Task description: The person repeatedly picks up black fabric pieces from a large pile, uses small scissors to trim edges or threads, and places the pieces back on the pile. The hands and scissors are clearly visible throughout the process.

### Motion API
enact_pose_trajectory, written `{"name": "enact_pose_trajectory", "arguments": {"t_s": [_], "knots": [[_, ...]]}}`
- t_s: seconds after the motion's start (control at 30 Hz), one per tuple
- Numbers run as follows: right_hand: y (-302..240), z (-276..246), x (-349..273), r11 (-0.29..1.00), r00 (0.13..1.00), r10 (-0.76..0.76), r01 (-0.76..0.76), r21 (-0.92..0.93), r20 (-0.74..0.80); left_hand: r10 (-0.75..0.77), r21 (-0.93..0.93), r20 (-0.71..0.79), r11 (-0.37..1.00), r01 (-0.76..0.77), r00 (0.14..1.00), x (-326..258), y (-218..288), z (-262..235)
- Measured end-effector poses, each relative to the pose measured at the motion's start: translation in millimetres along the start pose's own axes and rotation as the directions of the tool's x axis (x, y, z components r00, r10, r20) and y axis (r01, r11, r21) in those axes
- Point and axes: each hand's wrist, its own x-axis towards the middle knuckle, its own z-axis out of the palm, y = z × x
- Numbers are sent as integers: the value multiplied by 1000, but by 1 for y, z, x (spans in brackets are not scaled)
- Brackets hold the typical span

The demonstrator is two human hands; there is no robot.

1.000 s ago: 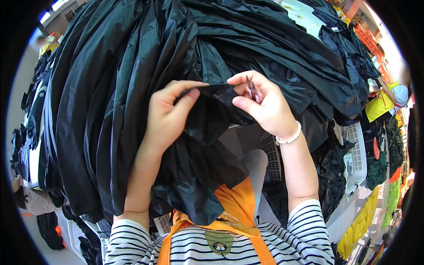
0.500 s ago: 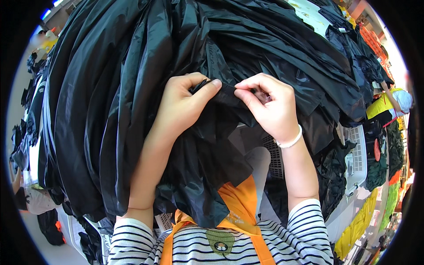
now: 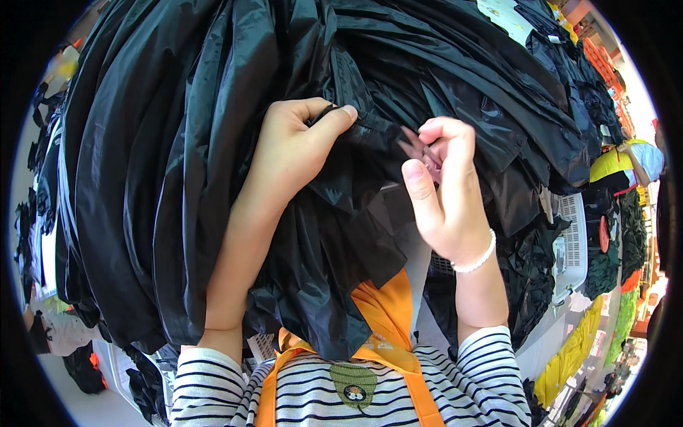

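Note:
A big heap of shiny black fabric spreads in front of me, draped in long folds. My left hand pinches an edge of it between thumb and fingers. Just to the right, my right hand holds a small pair of thread snips in its curled fingers, thumb lifted away. The blades point toward the stretch of cloth between my hands and look parted and slightly blurred. Most of the handle is hidden in my palm.
A white plastic basket with dark cloth stands at the right. Yellow fabric lies at the lower right. A person in yellow with a light blue cap is at the far right. An orange apron covers my lap.
My right hand has let go of the fabric edge, turned and dropped slightly, and the snips' blades now show. My left hand has shifted slightly upward, still pinching the fabric.

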Motion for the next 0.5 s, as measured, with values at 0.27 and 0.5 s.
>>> {"name": "enact_pose_trajectory", "arguments": {"t_s": [0.27,0.5], "knots": [[7,22,2,958,978,-162,125,-259,-128,25,-112,42,994,-20,999,-2,2,2],[7,26,5,944,971,-189,138,-300,-148,-19,-44,119,999,24,993,0,2,-5]]}}
